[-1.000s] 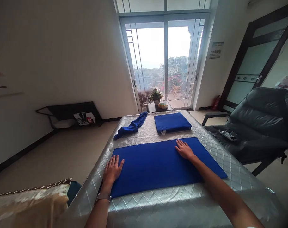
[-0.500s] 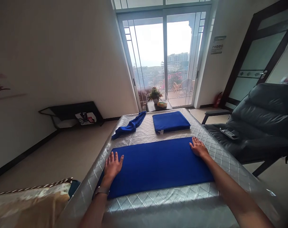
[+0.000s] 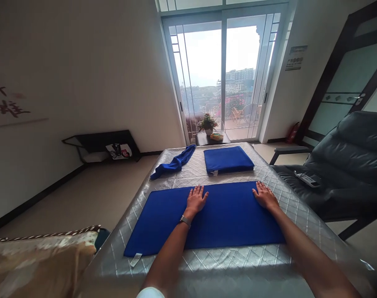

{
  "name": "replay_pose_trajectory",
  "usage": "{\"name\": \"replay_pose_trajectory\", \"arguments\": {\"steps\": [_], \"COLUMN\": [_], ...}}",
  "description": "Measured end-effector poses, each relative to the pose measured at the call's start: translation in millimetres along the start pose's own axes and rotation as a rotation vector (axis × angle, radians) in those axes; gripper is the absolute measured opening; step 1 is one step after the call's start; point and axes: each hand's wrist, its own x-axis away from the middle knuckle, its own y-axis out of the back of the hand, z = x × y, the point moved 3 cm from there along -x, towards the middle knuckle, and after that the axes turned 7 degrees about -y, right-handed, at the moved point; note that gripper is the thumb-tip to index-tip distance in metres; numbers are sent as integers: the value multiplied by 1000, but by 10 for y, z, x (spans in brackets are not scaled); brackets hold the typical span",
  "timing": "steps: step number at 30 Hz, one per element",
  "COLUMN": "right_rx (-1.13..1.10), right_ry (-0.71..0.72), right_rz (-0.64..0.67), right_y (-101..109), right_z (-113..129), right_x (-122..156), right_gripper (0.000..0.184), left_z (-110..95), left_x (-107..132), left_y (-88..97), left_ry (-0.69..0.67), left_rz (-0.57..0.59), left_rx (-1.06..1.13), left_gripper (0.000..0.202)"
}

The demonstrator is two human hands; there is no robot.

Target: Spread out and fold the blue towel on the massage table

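Observation:
A blue cloth (image 3: 228, 219), probably a towel, lies spread in a long flat rectangle on the table. My left hand (image 3: 196, 199) rests flat on it near the middle of its far edge, fingers out. At the far right corner my right hand (image 3: 265, 195) lies flat on the cloth, fingers stretched. A white label (image 3: 136, 259) sticks out at the near left corner. Beyond the cloth, a folded blue stack (image 3: 228, 159) also shows a small tag. To its left lies a crumpled blue cloth (image 3: 174, 163), untouched.
A silvery quilted cover (image 3: 238, 258) drapes the table. On the right stands a dark armchair (image 3: 340, 165) with a white device (image 3: 308, 179) on its seat. A potted plant (image 3: 208, 124) sits past the far edge. Bedding or cushions (image 3: 42, 265) lie at lower left.
My left hand has moved right across the blue cloth, from its left end to near the middle, uncovering the label. My right hand stays at the far right corner. The view has shifted slightly.

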Motion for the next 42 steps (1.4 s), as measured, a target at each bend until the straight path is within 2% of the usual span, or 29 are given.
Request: {"name": "replay_pose_trajectory", "arguments": {"steps": [3,9,12,14,18,25,29,32,34,37,42], "right_rx": [-6,-14,-13,-5,12,78,166,241,232,139,-84], "right_ry": [3,6,9,3,-18,-17,-17,-107,-106,61,371], "right_rz": [2,-4,-8,-8,-3,-1,3,-44,-103,-138,15], "right_y": [-15,-30,-33,-35,-40,-15,114,261,341,363,205], "right_z": [-11,-20,-18,-18,-18,4,88,238,448,954,1876], "right_x": [-16,-24,-22,-25,-43,-14,30,69,123,273,582], "right_gripper": [72,72,72,71,70,69,67,64,62,61,62], "left_z": [500,1677,2094,2262,2387,2408,2355,2301,2285,2290,2304], "left_x": [143,576,735,786,795,778,788,800,804,798,802], "left_y": [85,321,392,412,382,306,370,418,426,408,405], "left_ry": [102,297,348,359,356,331,326,327,336,339,329], "left_rz": [17,25,21,12,-26,-111,-112,-118,-128,-135,-132], "left_rx": [-32,-114,-138,-140,-141,-140,-146,-149,-151,-155,-156], "left_gripper": [73,71,69,69,72,68,67,66,64,63,64]}}
